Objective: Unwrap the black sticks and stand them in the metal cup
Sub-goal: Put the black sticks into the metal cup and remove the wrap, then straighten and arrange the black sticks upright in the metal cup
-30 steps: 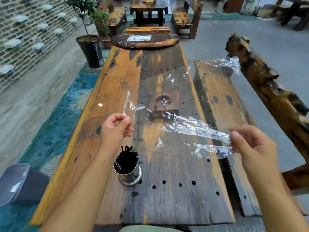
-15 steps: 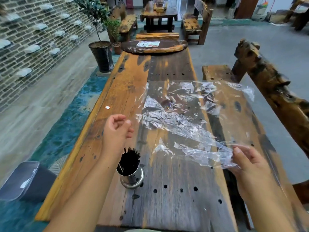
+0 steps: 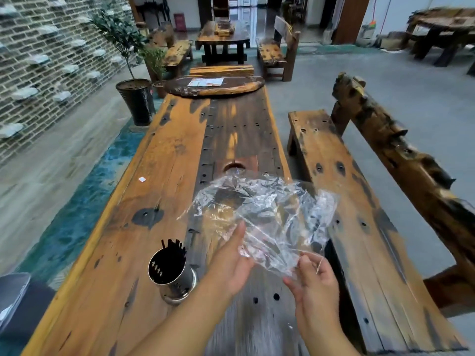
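The near edge of the clear wrap (image 3: 262, 209) is pinched between the curled fingers (image 3: 307, 263) and thumb of the right hand (image 3: 317, 278). The left hand (image 3: 231, 265) is held with its fingers (image 3: 240, 232) straight and together, laid against the wrap's near-left part. The crumpled sheet is spread away from both sets of fingertips, above the wooden table (image 3: 159, 176). Just left of the left hand, the metal cup (image 3: 174, 278) is stood on the table. The black sticks (image 3: 172, 250) are held in it, long axis nearly upright, tips pointed up past the rim's far side. Far beyond the fingers, a printed sheet (image 3: 205, 82) is seen, its writing too small to be read.
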Available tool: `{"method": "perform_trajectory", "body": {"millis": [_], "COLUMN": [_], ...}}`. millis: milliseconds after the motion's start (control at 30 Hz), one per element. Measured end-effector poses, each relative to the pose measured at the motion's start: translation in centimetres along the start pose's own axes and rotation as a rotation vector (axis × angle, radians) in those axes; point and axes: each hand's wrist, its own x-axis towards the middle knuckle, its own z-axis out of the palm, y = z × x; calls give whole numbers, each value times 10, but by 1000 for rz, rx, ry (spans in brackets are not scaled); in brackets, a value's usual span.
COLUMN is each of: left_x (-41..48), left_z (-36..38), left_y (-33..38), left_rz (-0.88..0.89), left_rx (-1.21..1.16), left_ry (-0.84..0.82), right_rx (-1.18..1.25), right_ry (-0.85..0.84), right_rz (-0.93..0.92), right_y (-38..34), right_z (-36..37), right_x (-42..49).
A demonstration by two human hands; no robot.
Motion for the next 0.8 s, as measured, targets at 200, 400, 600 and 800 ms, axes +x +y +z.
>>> {"method": "perform_trajectory", "body": {"millis": [200,400,600,800], "left_x": [19,-2,-18,-26], "left_z": [5,2,2,4], "left_y": [4,18,21,20], "left_rz": [174,346,308,256], "left_rx": [-19,504,599,495], "left_ry": [291,62,-72,-180], "right_rx": [-58,-151,-604,-630], "right_ry": [-60,229,-122,-396], "right_rz": [427,277,-274,-249], "right_y": [30,3,-52,-62], "right_z": [-41,-79,-51,-11], "right_x": [13,68,99,118]}}
